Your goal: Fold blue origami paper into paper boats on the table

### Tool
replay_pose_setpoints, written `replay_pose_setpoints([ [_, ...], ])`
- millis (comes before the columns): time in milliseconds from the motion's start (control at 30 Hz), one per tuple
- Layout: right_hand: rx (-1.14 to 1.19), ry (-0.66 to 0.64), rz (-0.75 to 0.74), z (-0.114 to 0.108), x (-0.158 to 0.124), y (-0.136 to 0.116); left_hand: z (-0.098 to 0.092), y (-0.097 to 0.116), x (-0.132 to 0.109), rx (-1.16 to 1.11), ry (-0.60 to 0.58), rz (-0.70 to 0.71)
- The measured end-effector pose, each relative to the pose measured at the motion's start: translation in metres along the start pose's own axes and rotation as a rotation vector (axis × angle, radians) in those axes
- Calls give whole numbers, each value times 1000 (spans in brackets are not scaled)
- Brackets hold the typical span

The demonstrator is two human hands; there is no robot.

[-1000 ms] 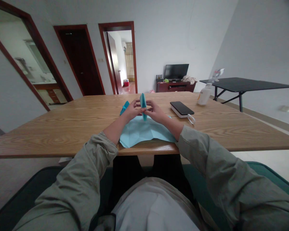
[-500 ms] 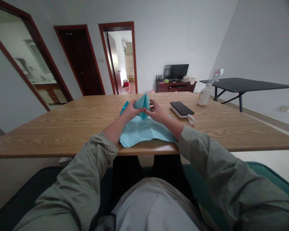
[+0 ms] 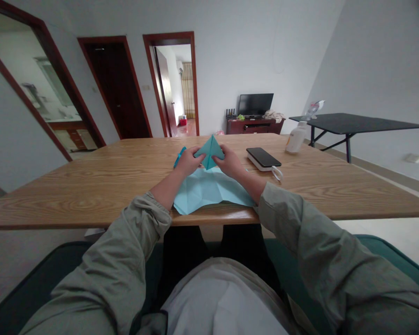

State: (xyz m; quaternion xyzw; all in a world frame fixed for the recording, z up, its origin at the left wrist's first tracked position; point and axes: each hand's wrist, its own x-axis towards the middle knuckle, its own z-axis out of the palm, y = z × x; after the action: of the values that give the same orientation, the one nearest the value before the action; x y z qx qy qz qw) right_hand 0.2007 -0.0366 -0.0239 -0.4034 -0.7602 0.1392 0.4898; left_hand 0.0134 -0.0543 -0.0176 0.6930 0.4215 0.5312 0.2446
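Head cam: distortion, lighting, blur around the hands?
Head view: strong wide-angle bending; the door frame leans and the table edge bows. Lighting soft, no hard shadows or glare. Left hand, right hand and folded teal paper look sharp, no obvious blur.

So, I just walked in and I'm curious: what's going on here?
A person seated at a wooden table holds a teal folded paper shape up with both hands, the left hand pinching one side and the right hand the other. Below the hands lies a creased pale blue paper sheet. A small teal paper piece sits just beyond the left hand, and a phone rests on a white box to the right.
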Motion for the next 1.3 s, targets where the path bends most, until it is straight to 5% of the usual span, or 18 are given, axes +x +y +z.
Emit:
replay_pose_setpoints([
  [267, -7, 16, -42, 1, -4, -5, 4, 7, -2, -172, -152, -69],
  [567, 162, -229, -172, 10, -4, 1, 7, 5, -2, -282, -278, -138],
  [800, 42, -375, -268, 14, -10, 1, 5, -7, 8, -105, -53, -34],
  [1300, -289, -251, -410, 8, -16, -16, 3, -12, 12, -147, 150, -176],
])
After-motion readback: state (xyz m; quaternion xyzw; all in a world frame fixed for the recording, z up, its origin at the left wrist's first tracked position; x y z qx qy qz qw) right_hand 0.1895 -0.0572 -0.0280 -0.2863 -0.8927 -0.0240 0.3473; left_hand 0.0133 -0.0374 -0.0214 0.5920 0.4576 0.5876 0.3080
